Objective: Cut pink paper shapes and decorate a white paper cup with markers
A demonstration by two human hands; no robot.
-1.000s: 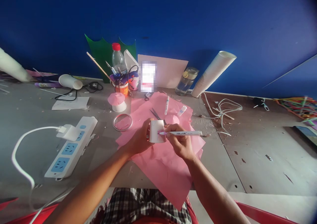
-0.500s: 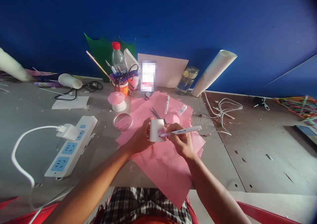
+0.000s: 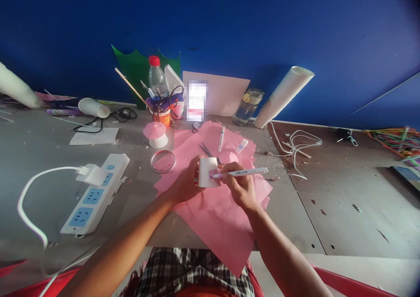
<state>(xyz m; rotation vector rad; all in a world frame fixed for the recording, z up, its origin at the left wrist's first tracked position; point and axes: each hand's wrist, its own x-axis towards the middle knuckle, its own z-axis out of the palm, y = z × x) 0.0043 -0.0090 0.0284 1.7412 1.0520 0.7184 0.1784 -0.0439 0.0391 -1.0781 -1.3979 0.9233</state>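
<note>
My left hand (image 3: 188,181) is closed round the left side of a white paper cup (image 3: 205,171), held over a spread of pink paper (image 3: 213,225). Pink marks show on the cup's side. A white marker pen (image 3: 251,172) is gripped in my right hand (image 3: 241,187), its pink tip at the marked patch. Just behind the cup lie scissors (image 3: 205,149), partly hidden, and a round pink paper piece (image 3: 229,157). Farther back on the paper rest a second marker (image 3: 221,138) and a white cap-like piece (image 3: 241,146).
To the left are a power strip (image 3: 95,196), a tape roll (image 3: 163,161) and a pink-topped white cup (image 3: 157,137). Behind stand a red-capped bottle (image 3: 156,76), a blurred bright screen (image 3: 196,100), a water bottle (image 3: 246,109) and a leaning cup stack (image 3: 284,96). A white cable (image 3: 300,141) lies right.
The marker tip has shifted slightly up on the cup's side, and the pen lies a little flatter. My left hand keeps its hold on the cup.
</note>
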